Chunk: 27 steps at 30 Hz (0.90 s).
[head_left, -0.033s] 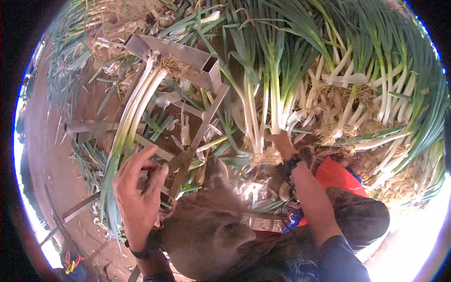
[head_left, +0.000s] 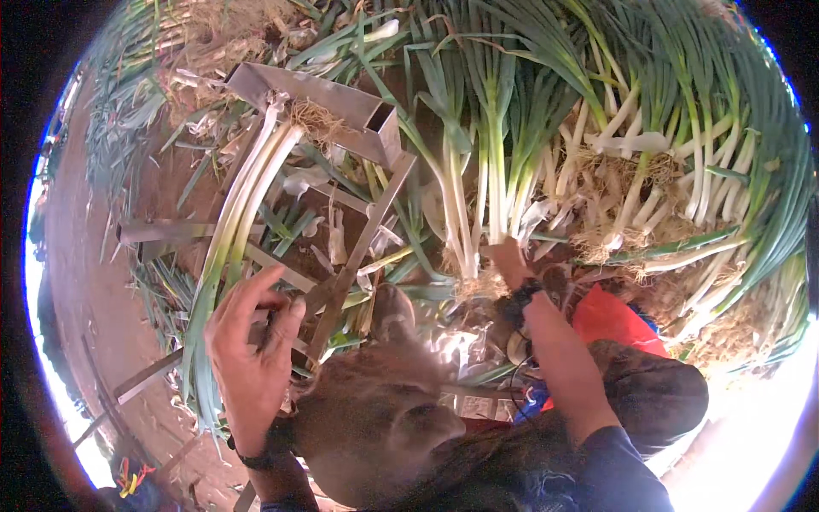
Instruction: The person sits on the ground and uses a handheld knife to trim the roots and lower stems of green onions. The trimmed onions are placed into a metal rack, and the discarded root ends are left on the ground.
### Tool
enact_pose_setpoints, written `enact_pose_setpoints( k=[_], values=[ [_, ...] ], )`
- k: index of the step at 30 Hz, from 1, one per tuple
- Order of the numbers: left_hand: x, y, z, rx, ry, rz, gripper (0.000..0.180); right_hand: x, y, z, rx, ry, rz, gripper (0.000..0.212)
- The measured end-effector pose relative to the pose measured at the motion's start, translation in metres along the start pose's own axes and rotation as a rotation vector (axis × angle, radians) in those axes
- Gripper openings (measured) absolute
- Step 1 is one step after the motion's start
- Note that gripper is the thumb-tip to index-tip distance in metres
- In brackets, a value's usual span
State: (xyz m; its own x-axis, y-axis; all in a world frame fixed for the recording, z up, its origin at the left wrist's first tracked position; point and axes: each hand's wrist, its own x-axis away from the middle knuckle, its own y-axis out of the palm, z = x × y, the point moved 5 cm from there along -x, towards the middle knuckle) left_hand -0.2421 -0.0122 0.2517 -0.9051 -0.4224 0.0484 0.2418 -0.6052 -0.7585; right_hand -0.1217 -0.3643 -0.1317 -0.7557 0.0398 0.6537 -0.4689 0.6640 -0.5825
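Large green onions fill the view. My left hand [head_left: 252,350] is curved with thumb and fingers apart and nothing visible between them. It is beside the green leaves of a few green onions [head_left: 253,189] lying across a metal stand [head_left: 341,108], roots at the stand's top bar. My right hand [head_left: 512,263] reaches to the root end of a green onion bunch [head_left: 497,192], closed at its white stems; the fingertips are partly hidden. Just left of that hand lie more white stems [head_left: 458,224] with tan roots.
A thick pile of green onions [head_left: 704,162] spreads over the right, roots toward me. More roots and leaves [head_left: 222,43] lie at the far left. Slanted metal bars [head_left: 363,252] cross between my hands. Red cloth [head_left: 616,320] is beside my right forearm, near my knee [head_left: 657,392].
My right hand and forearm have shifted very slightly left. My left hand and the green onions on the stand look the same.
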Motion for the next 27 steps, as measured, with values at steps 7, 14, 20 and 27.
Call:
enact_pose_setpoints(
  k=[7, 14, 20, 27],
  values=[
    [0.000, -0.001, 0.002, -0.006, 0.016, 0.002, 0.037, -0.006, 0.031, -0.012, 0.092, 0.081, 0.328, 0.038],
    [0.001, -0.001, -0.004, 0.004, 0.074, -0.003, 0.037, 0.054, -0.095, -0.005, -0.520, -0.151, -0.511, 0.042],
    [0.001, 0.000, -0.015, 0.070, 0.061, -0.007, 0.034, 0.081, -0.145, -0.004, -0.854, 0.111, -0.336, 0.050],
    [0.000, -0.002, -0.019, -0.026, 0.194, 0.042, 0.034, 0.146, -0.204, -0.037, -0.998, -0.329, -0.608, 0.056]
  ],
)
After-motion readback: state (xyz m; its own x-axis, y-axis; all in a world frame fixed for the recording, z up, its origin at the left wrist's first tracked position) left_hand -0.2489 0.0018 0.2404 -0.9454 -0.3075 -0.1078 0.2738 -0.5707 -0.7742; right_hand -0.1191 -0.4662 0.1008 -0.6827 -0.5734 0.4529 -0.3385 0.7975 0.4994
